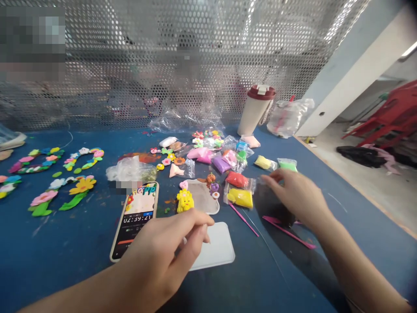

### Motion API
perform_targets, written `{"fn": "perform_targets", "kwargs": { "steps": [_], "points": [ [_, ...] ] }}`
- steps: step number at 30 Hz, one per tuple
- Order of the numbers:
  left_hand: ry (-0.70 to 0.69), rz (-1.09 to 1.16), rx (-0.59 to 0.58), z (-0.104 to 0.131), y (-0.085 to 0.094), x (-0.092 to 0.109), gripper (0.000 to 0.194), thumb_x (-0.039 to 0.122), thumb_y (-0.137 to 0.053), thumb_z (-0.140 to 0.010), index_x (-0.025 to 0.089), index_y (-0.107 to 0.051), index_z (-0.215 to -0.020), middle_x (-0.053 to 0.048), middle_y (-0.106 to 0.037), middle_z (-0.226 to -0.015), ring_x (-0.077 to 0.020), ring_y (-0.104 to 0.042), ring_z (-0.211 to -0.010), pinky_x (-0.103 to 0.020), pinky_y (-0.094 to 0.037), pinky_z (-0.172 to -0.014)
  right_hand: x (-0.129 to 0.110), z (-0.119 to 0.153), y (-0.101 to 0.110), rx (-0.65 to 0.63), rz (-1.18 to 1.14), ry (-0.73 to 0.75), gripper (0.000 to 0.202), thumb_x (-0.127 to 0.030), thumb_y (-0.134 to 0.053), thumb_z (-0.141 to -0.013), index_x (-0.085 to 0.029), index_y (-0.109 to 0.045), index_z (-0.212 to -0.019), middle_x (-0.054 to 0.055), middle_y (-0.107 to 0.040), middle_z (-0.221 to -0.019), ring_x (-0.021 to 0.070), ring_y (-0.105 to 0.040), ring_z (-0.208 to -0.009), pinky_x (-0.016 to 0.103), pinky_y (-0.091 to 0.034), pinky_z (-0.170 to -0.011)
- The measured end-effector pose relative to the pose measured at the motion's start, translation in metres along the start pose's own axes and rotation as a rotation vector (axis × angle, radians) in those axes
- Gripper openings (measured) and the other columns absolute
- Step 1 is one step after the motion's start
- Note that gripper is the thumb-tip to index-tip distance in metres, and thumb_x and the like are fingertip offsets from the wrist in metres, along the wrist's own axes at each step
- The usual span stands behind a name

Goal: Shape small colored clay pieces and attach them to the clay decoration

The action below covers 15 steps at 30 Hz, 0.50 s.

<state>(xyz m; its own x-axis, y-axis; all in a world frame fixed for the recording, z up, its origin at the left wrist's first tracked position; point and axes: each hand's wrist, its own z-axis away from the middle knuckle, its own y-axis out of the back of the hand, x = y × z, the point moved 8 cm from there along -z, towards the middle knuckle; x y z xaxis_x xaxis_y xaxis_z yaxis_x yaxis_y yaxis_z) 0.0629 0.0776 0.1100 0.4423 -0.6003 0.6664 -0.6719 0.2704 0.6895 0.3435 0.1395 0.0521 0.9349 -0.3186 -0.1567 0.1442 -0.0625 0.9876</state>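
My left hand point(176, 248) hovers over a white rounded tray point(220, 245), fingers bent and tips pressed together; whatever they may hold is hidden. On the right, my right hand point(298, 195) reaches over the table with its fingers loosely bent and apart, nothing visible in them. Below it lie a dark patch and pink modelling tools point(289, 232). A thinner pink tool point(244, 220) rests between the hands. Beyond the left hand, a clear rounded plate point(202, 198) carries a yellow clay figure point(185, 201) and small clay decorations. Bags of red clay point(237, 179) and yellow clay point(241, 198) lie nearby.
A phone point(135, 221) showing a timer lies beside my left hand. Flower-decorated clay pieces point(63, 191) spread across the left. More clay packets point(221, 163), a cup with a dark red lid point(256, 111) and a plastic bag point(288, 118) stand farther back, before a perforated metal screen point(182, 56).
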Motion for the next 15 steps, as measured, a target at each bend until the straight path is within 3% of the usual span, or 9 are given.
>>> {"fn": "perform_targets", "kwargs": {
  "steps": [3, 8, 11, 15],
  "points": [
    [-0.018, -0.068, 0.013, 0.001, 0.003, 0.005, 0.018, 0.014, -0.043, -0.093, 0.028, -0.054, -0.100, 0.010, -0.066, -0.075, -0.0045, -0.064, -0.063, -0.013, -0.044, -0.060, 0.043, -0.004, 0.009, 0.015, 0.113, -0.084, 0.029, -0.039, -0.047, -0.088, -0.015, -0.059, -0.099, 0.021, -0.064, -0.106, 0.0365, -0.060, -0.095, 0.038, -0.039, -0.068],
    [-0.073, -0.208, -0.082, 0.005, -0.002, 0.019, 0.018, 0.016, -0.041, -0.093, 0.025, -0.058, -0.093, 0.008, -0.068, -0.070, -0.0105, -0.065, -0.061, -0.020, -0.047, -0.059, 0.107, -0.001, -0.006, -0.122, 0.093, -0.175, 0.017, -0.026, -0.066, -0.074, -0.015, -0.059, -0.085, 0.016, -0.069, -0.080, 0.0323, -0.065, -0.075, 0.035, -0.041, -0.062],
    [-0.187, -0.244, -0.163, 0.012, -0.019, 0.026, 0.021, 0.013, -0.041, -0.092, 0.021, -0.059, -0.095, 0.003, -0.070, -0.074, -0.0131, -0.067, -0.064, -0.023, -0.049, -0.061, 0.107, 0.001, -0.016, -0.130, -0.002, -0.144, 0.017, -0.023, -0.069, -0.069, -0.019, -0.059, -0.082, 0.009, -0.070, -0.075, 0.0261, -0.064, -0.064, 0.032, -0.042, -0.058],
    [-0.419, -0.277, -0.370, 0.029, -0.063, 0.027, 0.019, 0.010, -0.044, -0.089, 0.017, -0.057, -0.077, 0.002, -0.063, -0.061, -0.0123, -0.059, -0.049, -0.024, -0.039, -0.044, 0.083, 0.003, -0.011, -0.027, -0.156, -0.059, 0.020, -0.018, -0.076, -0.056, -0.022, -0.061, -0.069, 0.004, -0.068, -0.063, 0.0224, -0.060, -0.052, 0.030, -0.040, -0.050]
  ]
}}
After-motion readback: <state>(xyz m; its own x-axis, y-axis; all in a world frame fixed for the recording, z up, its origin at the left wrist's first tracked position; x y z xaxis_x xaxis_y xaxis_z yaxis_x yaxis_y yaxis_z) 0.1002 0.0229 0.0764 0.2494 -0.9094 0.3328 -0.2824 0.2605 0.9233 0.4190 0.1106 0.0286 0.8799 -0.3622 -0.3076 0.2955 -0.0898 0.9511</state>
